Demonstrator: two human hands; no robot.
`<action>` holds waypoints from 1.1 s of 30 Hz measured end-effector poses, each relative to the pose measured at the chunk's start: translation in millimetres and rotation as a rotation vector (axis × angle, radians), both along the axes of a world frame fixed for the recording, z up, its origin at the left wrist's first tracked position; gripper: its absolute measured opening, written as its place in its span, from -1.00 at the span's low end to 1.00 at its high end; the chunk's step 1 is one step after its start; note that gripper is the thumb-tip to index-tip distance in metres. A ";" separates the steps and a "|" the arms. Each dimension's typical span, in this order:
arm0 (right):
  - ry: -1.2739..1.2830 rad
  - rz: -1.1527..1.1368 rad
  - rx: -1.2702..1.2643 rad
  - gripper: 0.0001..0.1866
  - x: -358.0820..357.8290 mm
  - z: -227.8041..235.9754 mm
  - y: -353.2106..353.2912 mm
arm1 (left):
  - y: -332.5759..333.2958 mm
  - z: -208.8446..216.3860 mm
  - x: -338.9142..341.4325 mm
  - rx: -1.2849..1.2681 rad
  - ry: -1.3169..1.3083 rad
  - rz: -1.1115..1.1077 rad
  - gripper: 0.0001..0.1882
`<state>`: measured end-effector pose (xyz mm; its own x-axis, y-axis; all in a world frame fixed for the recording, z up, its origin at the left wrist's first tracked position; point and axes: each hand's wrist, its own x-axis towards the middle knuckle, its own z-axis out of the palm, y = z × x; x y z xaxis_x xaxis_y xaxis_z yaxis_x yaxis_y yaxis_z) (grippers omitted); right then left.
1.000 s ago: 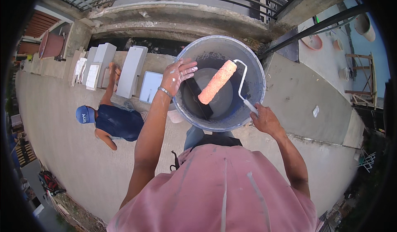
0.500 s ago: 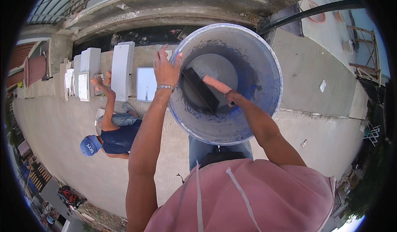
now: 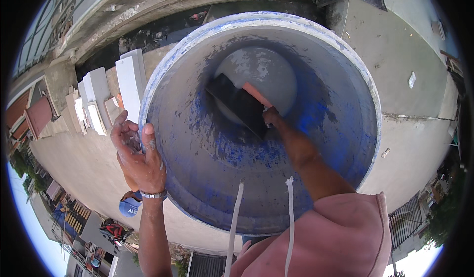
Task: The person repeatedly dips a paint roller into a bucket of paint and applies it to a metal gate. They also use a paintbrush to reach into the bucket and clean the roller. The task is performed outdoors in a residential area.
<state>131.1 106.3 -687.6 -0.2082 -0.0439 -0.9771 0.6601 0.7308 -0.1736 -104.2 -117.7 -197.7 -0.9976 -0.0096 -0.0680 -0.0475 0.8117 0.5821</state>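
Here, one large round blue-stained plastic bucket (image 3: 316,178) fills the view. The left hand (image 3: 139,158) clasps its rim; the right hand (image 3: 273,117), deep inside, grips one orange paint roller (image 3: 254,95) beside one black grid (image 3: 237,105). Several white slabs (image 3: 129,82) lie below.

You were at an outdoor building site, high above street level. Evidence: a bare grey concrete wall face (image 3: 414,143) dropped away beneath you, white rectangular blocks (image 3: 129,79) stood in a row on a ledge, and rubble lay in a dark gutter (image 3: 163,30) beside a concrete kerb. A large blue-stained plastic bucket (image 3: 207,178), crusted with grey residue, filled your view. Far below, a person's blue cap (image 3: 129,207) showed small against paved ground.
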 end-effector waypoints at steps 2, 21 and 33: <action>-0.006 -0.198 0.040 -0.59 0.3 -47.7 14.2 | -1.7 -1.4 -1.1 -0.013 -0.007 -0.005 -0.40; -0.141 -0.437 0.005 -0.72 -46.4 173.6 -17.8 | -0.9 4.9 -4.6 0.072 -0.047 -0.018 -0.40; -0.075 -0.411 -0.027 -0.79 -80.5 -16.0 11.6 | -10.8 -4.1 -9.0 0.227 -0.065 0.017 -0.35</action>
